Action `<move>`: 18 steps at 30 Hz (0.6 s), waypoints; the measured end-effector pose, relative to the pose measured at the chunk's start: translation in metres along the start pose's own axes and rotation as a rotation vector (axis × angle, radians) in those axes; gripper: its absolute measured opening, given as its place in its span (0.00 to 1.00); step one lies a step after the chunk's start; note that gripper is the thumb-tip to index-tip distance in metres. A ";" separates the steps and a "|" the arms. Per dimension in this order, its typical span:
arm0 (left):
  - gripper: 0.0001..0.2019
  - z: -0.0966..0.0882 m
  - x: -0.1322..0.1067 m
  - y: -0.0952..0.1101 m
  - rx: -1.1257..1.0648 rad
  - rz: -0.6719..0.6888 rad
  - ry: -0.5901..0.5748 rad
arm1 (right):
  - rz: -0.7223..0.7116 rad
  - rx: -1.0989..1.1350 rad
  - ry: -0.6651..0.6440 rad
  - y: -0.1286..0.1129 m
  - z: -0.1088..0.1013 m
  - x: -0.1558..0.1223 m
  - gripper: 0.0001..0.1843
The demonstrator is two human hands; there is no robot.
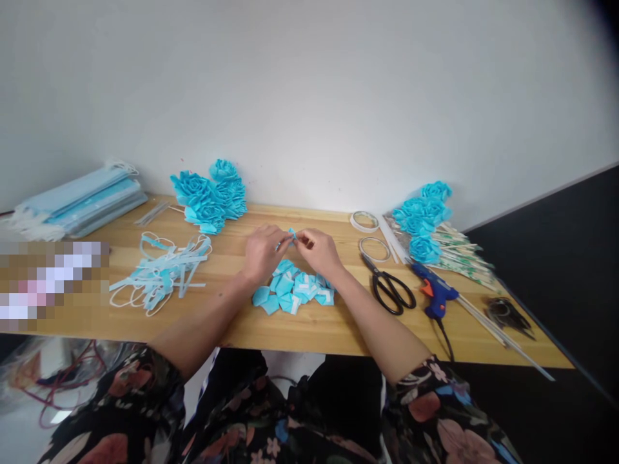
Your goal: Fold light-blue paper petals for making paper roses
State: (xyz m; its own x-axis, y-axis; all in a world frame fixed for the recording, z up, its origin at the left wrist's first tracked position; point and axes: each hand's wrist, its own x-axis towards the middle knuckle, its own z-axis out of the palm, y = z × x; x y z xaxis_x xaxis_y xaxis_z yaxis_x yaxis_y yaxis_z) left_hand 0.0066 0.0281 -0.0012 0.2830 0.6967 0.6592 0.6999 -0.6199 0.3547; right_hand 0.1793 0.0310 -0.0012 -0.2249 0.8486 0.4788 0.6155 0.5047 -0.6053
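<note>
My left hand [264,250] and my right hand [316,249] meet above the wooden table [309,325], both pinched on one small folded blue piece [291,234] held between their fingertips. Just below them lies a pile of several folded blue petal pieces [293,290]. Both forearms reach in from the near edge of the table.
Cut mask straps and strips [162,274] lie to the left, a stack of blue face masks [80,203] at far left. Finished blue roses [210,193] stand by the wall; more roses on sticks [428,222] at right. Tape rolls [365,221], black scissors [389,288] and a blue glue gun [435,287] lie right.
</note>
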 end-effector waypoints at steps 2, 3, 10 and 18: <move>0.14 -0.001 0.001 0.001 -0.001 0.001 -0.001 | -0.012 -0.021 0.003 0.001 0.001 0.000 0.05; 0.14 -0.001 0.001 0.001 0.003 0.000 -0.001 | -0.015 -0.027 0.006 0.001 0.001 0.000 0.05; 0.13 0.002 0.001 0.002 0.070 -0.004 0.000 | -0.012 -0.042 0.006 0.000 0.002 -0.001 0.04; 0.10 0.002 0.000 0.005 0.084 -0.012 -0.013 | -0.012 -0.069 0.001 0.000 0.002 -0.001 0.05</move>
State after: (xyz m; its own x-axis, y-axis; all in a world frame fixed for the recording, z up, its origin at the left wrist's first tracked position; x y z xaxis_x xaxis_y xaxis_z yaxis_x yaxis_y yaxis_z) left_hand 0.0120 0.0261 -0.0007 0.2820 0.7089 0.6465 0.7556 -0.5793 0.3057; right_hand 0.1777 0.0308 -0.0029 -0.2319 0.8422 0.4868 0.6634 0.5029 -0.5541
